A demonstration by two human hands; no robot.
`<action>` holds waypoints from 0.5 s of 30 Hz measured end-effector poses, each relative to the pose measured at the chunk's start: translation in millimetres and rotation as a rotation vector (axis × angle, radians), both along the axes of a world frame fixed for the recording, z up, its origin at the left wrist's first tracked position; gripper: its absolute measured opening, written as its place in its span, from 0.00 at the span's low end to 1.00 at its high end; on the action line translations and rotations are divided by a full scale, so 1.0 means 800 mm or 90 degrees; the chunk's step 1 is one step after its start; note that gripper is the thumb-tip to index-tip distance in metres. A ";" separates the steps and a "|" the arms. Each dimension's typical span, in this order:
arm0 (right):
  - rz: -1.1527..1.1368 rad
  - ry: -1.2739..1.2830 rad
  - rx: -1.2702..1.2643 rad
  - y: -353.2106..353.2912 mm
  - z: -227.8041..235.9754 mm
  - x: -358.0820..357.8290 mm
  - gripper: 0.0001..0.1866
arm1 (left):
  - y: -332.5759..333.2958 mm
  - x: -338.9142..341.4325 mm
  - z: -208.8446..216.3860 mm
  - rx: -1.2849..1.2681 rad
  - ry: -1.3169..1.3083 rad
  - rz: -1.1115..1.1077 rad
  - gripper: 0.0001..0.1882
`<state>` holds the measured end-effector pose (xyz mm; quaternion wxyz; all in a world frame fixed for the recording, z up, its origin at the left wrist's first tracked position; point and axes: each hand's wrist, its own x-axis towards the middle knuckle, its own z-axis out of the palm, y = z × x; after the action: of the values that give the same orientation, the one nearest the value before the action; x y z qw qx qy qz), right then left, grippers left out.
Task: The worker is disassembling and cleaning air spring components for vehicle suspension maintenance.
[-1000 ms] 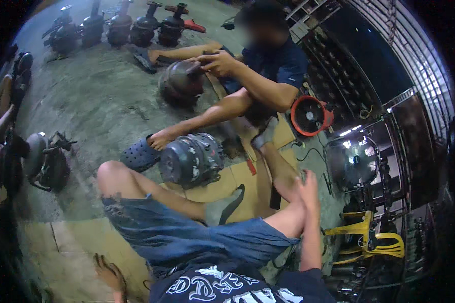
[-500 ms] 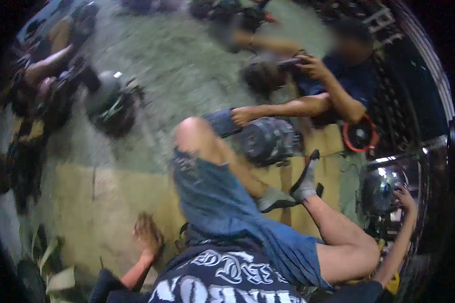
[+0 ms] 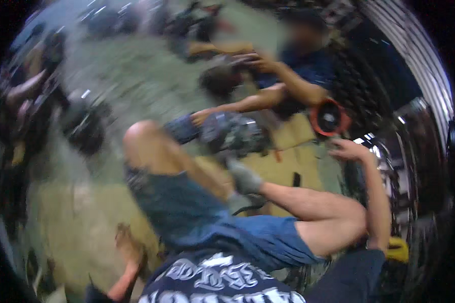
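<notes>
My left hand (image 3: 129,246) leans on the tan floor sheet (image 3: 65,214) at the lower left, fingers stretched out and nothing seen in them. On the right, my right arm reaches forward. My right hand (image 3: 350,150) hangs in the air with fingers loosely apart and, as far as the blur shows, holds nothing. It is just below a round orange-rimmed thing with a dark centre (image 3: 330,119), apart from it. A shiny dark surface (image 3: 371,144) lies beside and partly behind this hand. My bent legs in blue shorts (image 3: 187,202) fill the middle.
A dark grey ribbed machine-like part (image 3: 232,132) sits beyond my legs. Past it sits a person in dark blue (image 3: 308,68), one hand (image 3: 203,116) reaching toward that part. Dark rounded objects (image 3: 83,126) stand at the left. A yellow thing (image 3: 397,249) lies by my right elbow.
My right hand has left the shiny dark rounded thing and moved forward and inward, toward the orange-rimmed thing. My right foot has drawn in. The whole view has swung to the right.
</notes>
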<state>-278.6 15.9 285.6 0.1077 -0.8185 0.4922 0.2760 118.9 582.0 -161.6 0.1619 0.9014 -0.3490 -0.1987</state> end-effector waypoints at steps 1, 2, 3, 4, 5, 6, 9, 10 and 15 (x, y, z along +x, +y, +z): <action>-0.024 -0.012 0.025 -0.008 -0.013 0.009 0.30 | 0.001 -0.004 0.002 -0.018 -0.115 -0.045 0.38; 0.006 0.073 -0.017 -0.016 -0.034 0.020 0.31 | -0.001 -0.002 0.003 0.018 -0.111 -0.055 0.37; 0.098 0.138 -0.035 -0.026 -0.051 0.032 0.32 | -0.004 -0.005 0.004 -0.057 -0.164 -0.065 0.36; 0.071 0.131 -0.003 -0.033 -0.069 0.040 0.31 | -0.003 -0.003 0.006 -0.059 -0.157 -0.060 0.35; 0.024 0.108 0.045 -0.042 -0.084 0.049 0.30 | -0.007 -0.005 0.006 -0.106 -0.210 -0.080 0.35; -0.013 0.098 0.102 -0.054 -0.103 0.065 0.30 | -0.007 -0.007 0.007 -0.066 -0.197 -0.064 0.35; -0.005 0.023 0.131 -0.084 -0.158 0.091 0.29 | -0.008 -0.011 0.011 -0.047 -0.206 -0.046 0.34; 0.035 -0.020 0.128 -0.097 -0.178 0.095 0.29 | -0.009 -0.014 0.013 -0.053 -0.188 -0.032 0.34; 0.049 -0.056 0.124 -0.197 -0.285 0.077 0.28 | -0.022 -0.022 0.022 0.004 -0.187 -0.008 0.34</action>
<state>-217.3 -141.8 57.4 0.1976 -0.8338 0.4258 0.2905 101.3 564.8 -144.3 0.1050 0.9191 -0.3739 -0.0668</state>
